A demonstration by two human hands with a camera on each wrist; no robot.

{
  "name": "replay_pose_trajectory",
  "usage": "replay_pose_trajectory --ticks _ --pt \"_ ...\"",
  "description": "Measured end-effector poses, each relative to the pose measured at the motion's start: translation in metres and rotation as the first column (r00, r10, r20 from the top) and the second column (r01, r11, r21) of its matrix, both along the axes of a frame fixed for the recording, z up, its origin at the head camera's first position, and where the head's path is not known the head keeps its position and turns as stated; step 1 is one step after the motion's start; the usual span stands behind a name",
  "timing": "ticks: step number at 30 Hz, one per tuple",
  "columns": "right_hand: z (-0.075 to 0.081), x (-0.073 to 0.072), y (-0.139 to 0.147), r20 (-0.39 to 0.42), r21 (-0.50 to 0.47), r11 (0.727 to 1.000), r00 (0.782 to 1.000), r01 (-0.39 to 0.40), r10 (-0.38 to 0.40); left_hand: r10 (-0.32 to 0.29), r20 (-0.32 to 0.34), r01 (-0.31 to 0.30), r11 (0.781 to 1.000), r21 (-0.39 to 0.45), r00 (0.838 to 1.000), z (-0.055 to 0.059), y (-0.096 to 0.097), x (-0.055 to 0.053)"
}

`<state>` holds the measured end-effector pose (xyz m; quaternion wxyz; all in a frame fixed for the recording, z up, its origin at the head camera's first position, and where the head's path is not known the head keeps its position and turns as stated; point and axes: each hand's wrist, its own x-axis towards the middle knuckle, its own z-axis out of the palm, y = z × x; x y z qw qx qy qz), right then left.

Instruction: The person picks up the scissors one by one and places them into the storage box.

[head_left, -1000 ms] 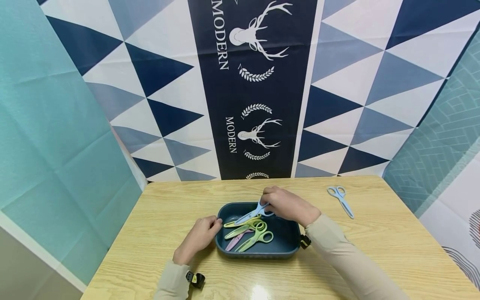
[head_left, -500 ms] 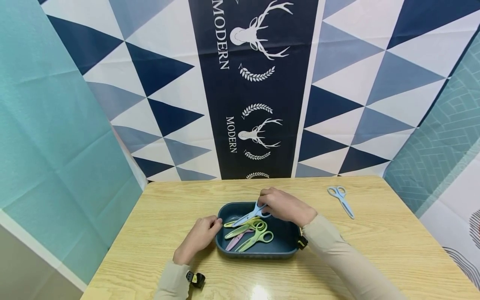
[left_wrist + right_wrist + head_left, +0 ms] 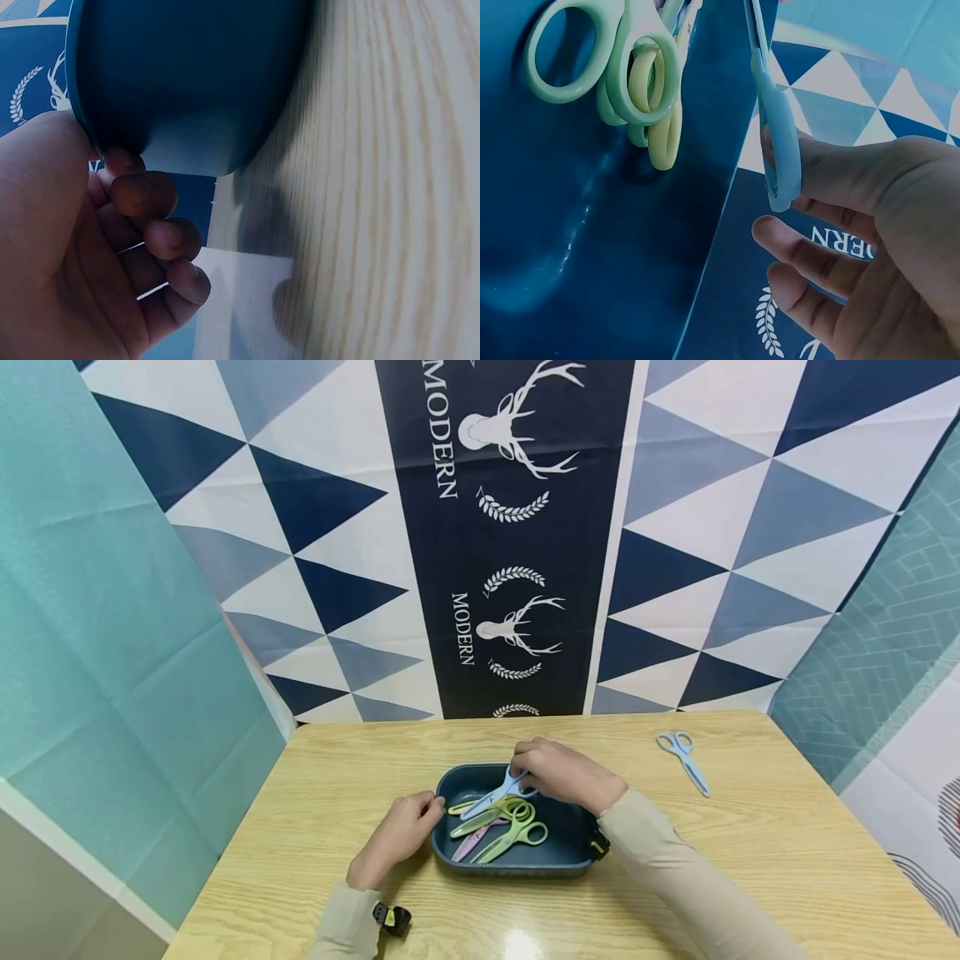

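My right hand [image 3: 564, 772] pinches the handle of light blue scissors [image 3: 489, 802] over the dark blue rectangular bin [image 3: 525, 871]. The blades of these scissors slant down to the left, above the other pairs. In the right wrist view the blue scissors [image 3: 781, 124] hang near the bin wall, held between thumb and index finger. My left hand [image 3: 402, 827] grips the bin's left rim. Its fingers curl below the rim outside the bin [image 3: 187, 82] in the left wrist view. Inside lie green scissors [image 3: 516, 835], pink scissors [image 3: 468, 845] and yellow scissors [image 3: 459, 808], overlapping one another.
Another pair of light blue scissors [image 3: 690, 763] lies on the wooden table [image 3: 330, 785] at the back right. Behind the table hangs a patterned cloth [image 3: 517, 677], with teal cloth on the left side.
My right hand has shifted slightly left with the blue scissors, whose blades now reach farther left and lower over the other pairs. The left hand has stayed on the rim.
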<state>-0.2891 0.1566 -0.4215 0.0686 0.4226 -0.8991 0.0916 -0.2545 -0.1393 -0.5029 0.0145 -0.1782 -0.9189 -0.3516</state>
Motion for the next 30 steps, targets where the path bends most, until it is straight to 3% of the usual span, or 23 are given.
replay_pose_trajectory --ticks 15,30 --pt "-0.004 -0.006 -0.009 0.031 0.01 0.999 0.999 -0.044 0.043 -0.007 0.008 0.007 1.0 -0.006 1.0 0.0 0.001 0.001" --pt "-0.006 -0.009 -0.023 0.17 0.045 0.999 0.985 -0.03 0.022 0.0 0.01 0.0 1.0 -0.005 1.0 0.002 0.002 0.001"
